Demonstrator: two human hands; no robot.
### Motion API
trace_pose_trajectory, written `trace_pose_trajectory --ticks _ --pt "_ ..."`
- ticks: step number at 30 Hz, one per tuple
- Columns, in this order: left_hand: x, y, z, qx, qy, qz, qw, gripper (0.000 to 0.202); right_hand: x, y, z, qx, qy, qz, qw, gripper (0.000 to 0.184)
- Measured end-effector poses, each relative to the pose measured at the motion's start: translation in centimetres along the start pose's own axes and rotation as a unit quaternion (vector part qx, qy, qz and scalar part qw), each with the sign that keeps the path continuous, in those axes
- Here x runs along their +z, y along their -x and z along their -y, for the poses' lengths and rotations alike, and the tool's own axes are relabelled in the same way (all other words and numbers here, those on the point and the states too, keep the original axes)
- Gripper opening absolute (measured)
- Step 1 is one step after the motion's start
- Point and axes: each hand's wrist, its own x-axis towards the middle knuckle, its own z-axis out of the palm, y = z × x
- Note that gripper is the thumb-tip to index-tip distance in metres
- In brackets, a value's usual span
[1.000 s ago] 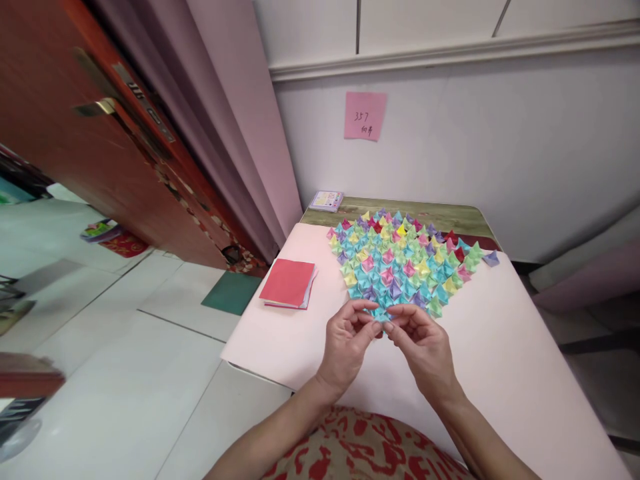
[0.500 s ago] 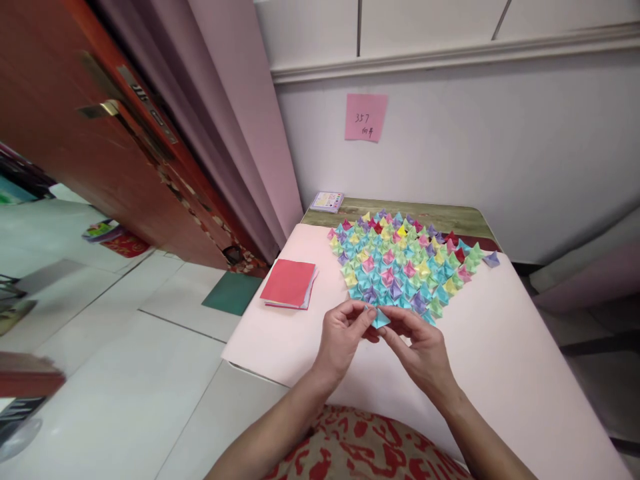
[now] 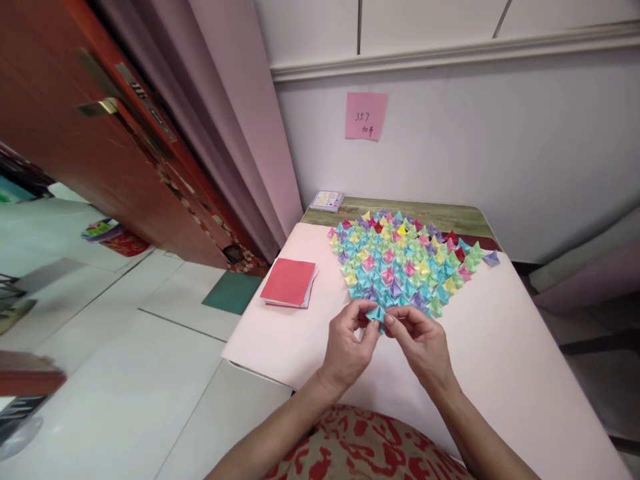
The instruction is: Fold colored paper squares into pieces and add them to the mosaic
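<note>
In the head view, we're right on a small blue paper (image 3: 376, 315), just below the middle of the frame, held up in front of the folded pieces (image 3: 397, 260). Our left hand (image 3: 350, 340) pinches its left side between thumb and fingers, and our right hand (image 3: 421, 337) pinches the right; the fingertips behind are partly hidden. We'd call it next to weightless, crisp along the creases, soft between them, hardly slippery, easily crushed or torn. Best hold, we judge: light fingertips on the folded edges, nothing hard on the points.

Under it all, the pink table (image 3: 505, 373) runs to the lower right, looking smooth and flat. Left of the pieces sits a red stack (image 3: 289, 282); a lone purple piece (image 3: 493, 259) lies to their right. Up top, cards (image 3: 327, 201) rest on a wood-patterned strip (image 3: 440, 215), and a pink note (image 3: 366, 116) hangs on the wall (image 3: 460, 133). Upper left, a curtain (image 3: 245, 107) beside the door (image 3: 45, 87); lower left, pale floor tiles (image 3: 120, 360).
</note>
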Motion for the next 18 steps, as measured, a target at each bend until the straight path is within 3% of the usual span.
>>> trace_pose_trajectory --ticks 3,9,18 --pt "-0.1 -0.1 0.4 -0.051 0.058 -0.011 0.997 0.032 0.0 0.1 0.1 0.014 -0.036 0.007 0.999 0.030" --pt "-0.5 -0.7 1.0 -0.136 0.169 -0.016 0.976 0.029 -0.2 0.0 0.3 0.051 -0.073 0.008 0.996 0.037" --pt "-0.7 -0.1 3.8 -0.220 0.188 0.000 0.957 0.027 0.3 0.5 -2.9 0.023 0.033 0.037 0.999 0.033"
